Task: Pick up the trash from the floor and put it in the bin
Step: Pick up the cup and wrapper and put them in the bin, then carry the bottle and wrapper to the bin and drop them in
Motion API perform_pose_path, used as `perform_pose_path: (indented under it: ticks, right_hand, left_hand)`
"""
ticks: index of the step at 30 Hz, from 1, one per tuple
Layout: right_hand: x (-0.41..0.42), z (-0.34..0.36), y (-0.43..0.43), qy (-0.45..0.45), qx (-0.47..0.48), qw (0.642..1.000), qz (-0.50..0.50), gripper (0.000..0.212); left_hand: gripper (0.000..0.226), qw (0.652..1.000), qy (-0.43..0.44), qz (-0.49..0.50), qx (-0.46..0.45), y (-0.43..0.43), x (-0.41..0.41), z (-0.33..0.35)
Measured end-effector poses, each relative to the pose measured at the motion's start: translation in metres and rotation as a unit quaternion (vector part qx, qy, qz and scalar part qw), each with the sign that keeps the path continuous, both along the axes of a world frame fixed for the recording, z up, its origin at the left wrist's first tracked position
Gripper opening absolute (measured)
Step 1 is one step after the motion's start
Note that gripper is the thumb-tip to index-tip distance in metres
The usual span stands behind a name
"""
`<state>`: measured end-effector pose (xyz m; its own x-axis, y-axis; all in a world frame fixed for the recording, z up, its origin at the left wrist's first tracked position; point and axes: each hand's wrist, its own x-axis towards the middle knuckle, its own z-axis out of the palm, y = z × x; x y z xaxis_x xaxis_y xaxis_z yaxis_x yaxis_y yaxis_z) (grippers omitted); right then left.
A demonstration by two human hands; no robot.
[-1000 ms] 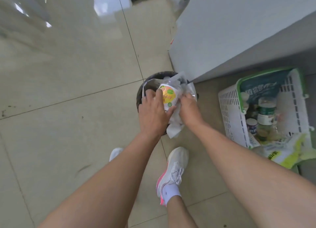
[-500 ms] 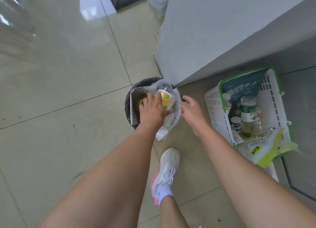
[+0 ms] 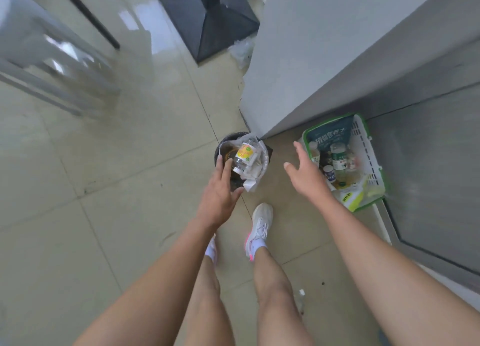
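Note:
A small dark round bin [image 3: 228, 139] stands on the tiled floor by the corner of a grey counter. In it lies a clear plastic bottle [image 3: 242, 158] with a yellow-orange label, on top of crumpled white plastic and paper [image 3: 255, 173] that hangs over the rim. My left hand [image 3: 220, 192] hovers just in front of the bin, fingers spread and empty, its fingertips over the near rim. My right hand [image 3: 306, 174] is open and empty, lifted between the bin and a white basket.
A white and green plastic basket [image 3: 363, 158] with bottles, jars and bags sits on the floor at the right. The grey counter [image 3: 337, 47] rises behind it. A black table base [image 3: 207, 15] and crumpled clear plastic [image 3: 242, 52] lie further back. A small scrap [image 3: 301, 292] lies near my feet.
Both hands have let go of the bottle and plastic, which now rest in the bin, and have drawn back. My view has risen and pulled away from the bin.

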<state>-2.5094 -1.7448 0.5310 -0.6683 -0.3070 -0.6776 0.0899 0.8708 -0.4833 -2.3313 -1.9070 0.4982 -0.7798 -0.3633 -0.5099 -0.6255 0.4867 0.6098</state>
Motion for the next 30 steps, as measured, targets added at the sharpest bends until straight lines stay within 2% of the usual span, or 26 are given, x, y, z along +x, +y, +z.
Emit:
perform_pose_path:
  ticks: [5, 9, 12, 15, 20, 23, 25, 27, 30]
  right_hand:
    - [0.022, 0.161, 0.018, 0.121, 0.014, 0.991, 0.052, 0.072]
    - [0.070, 0.258, 0.059, 0.208, 0.048, 0.977, 0.015, 0.069]
    - [0.122, 0.313, 0.109, 0.256, 0.073, 0.963, -0.034, 0.069]
    - [0.179, 0.355, 0.177, 0.288, 0.126, 0.943, -0.108, 0.070]
    - [0.321, 0.403, 0.289, 0.308, 0.225, 0.875, -0.299, 0.071]
    - [0.430, 0.413, 0.337, 0.288, 0.253, 0.819, -0.427, 0.074]
    - [0.505, 0.412, 0.359, 0.267, 0.267, 0.777, -0.504, 0.073]
    - [0.580, 0.408, 0.376, 0.236, 0.282, 0.739, -0.565, 0.073]
    - [0.679, 0.393, 0.390, 0.205, 0.288, 0.702, -0.619, 0.070]
  left_hand:
    - [0.083, 0.985, 0.074, -0.132, -0.076, -0.016, -0.004, 0.158]
    - [0.087, 0.937, 0.114, -0.298, -0.144, -0.005, -0.019, 0.240]
    - [0.090, 0.873, 0.161, -0.422, -0.184, 0.026, -0.020, 0.282]
    - [0.099, 0.811, 0.209, -0.517, -0.178, 0.075, -0.024, 0.315]
    - [0.106, 0.658, 0.292, -0.678, -0.148, 0.198, -0.020, 0.359]
    - [0.104, 0.566, 0.307, -0.753, -0.137, 0.285, 0.020, 0.367]
    - [0.104, 0.518, 0.300, -0.790, -0.128, 0.338, 0.060, 0.364]
    - [0.105, 0.479, 0.280, -0.823, -0.119, 0.383, 0.111, 0.357]
    - [0.105, 0.439, 0.256, -0.855, -0.110, 0.433, 0.191, 0.343]
